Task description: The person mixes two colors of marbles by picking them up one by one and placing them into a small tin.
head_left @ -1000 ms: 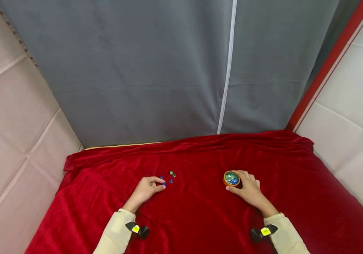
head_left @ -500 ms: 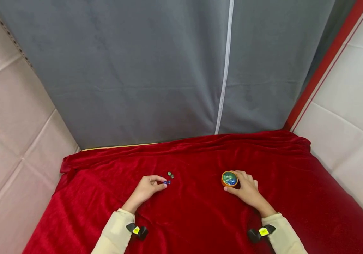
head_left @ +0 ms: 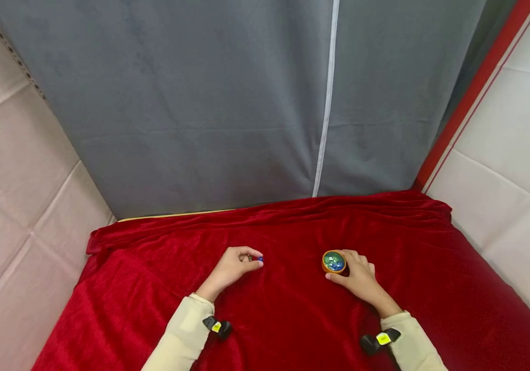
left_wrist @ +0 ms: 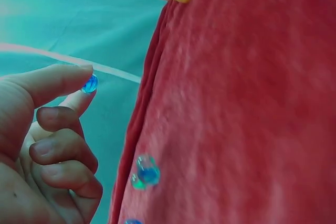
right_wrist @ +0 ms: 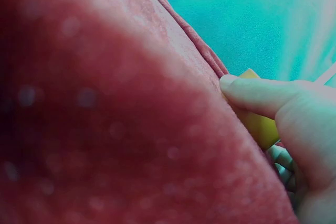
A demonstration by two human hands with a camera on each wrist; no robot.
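Observation:
Between the thumb and forefinger of my left hand [head_left: 232, 267] a blue glass marble [left_wrist: 90, 84] is pinched, raised off the cloth in the left wrist view; the other fingers curl in towards the palm. A small cluster of green and blue marbles [left_wrist: 147, 174] lies on the red cloth beyond that hand, mostly hidden behind it in the head view. My right hand [head_left: 361, 275] grips a round orange-yellow cup [head_left: 325, 267] from its right side, thumb in front and fingers behind. Green and blue marbles [head_left: 334, 261] fill the inside of the cup.
Wrinkled red velvet cloth [head_left: 288, 309] covers the table, bunched along the far edge. A grey curtain [head_left: 200, 103] hangs behind it. White panels [head_left: 515, 206] stand at both sides.
My left hand has moved right and slightly away, now pinching a blue marble lifted from among the loose ones. The right hand still holds the cup in the same place.

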